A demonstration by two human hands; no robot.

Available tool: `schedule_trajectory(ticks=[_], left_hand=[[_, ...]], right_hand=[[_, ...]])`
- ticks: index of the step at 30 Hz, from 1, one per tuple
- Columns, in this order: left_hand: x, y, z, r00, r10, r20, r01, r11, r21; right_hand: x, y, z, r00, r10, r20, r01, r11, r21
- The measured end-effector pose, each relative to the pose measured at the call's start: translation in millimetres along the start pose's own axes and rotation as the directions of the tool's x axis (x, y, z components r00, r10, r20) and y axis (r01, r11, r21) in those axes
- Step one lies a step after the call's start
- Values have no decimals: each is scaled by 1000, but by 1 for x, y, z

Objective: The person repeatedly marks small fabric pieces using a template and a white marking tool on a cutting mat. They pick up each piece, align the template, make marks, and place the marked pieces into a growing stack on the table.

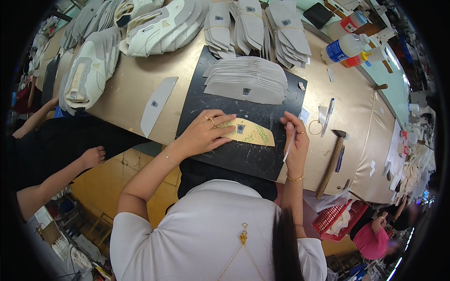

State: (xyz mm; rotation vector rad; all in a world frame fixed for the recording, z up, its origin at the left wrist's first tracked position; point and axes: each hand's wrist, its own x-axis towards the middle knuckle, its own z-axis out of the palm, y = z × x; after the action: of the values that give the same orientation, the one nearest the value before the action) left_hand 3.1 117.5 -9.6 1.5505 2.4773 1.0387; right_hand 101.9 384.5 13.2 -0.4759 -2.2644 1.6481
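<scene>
My left hand lies with fingers stretched over the left end of a yellow curved template with green marks. A small cutout in the template frames a dark emblem. Whatever lies beneath the template is mostly hidden. To its right, my right hand pinches a thin pale stick, tip down, apart from the template. Both hands are over a black board. Just beyond the template sits a fanned stack of grey curved pieces, the front one bearing a dark emblem. Off the board's left side lies a single grey piece.
Shoe uppers and banded grey bundles line the back. At right are a hammer, a pen, bottles and a red basket. Another person's arm is at left.
</scene>
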Motion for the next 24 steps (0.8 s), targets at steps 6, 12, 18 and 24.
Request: schedule_trajectory(ticks=[6, 12, 18, 24], left_hand=[[1, 0, -2, 1000, 5, -12, -5, 1000, -5], [4, -1, -5, 1000, 13, 19, -12, 1000, -20], [5, 3, -3, 1000, 4, -7, -4, 1000, -8], [6, 5, -3, 1000, -5, -8, 5, 1000, 1]], right_hand=[[3, -11, 14, 1000, 4, -4, -3, 994, 109], [8, -15, 42, 977, -110, 185, 124, 990, -69], [14, -21, 60, 936, -223, 271, 294, 920, -260], [20, -18, 67, 888, -344, 305, 436, 840, -323]])
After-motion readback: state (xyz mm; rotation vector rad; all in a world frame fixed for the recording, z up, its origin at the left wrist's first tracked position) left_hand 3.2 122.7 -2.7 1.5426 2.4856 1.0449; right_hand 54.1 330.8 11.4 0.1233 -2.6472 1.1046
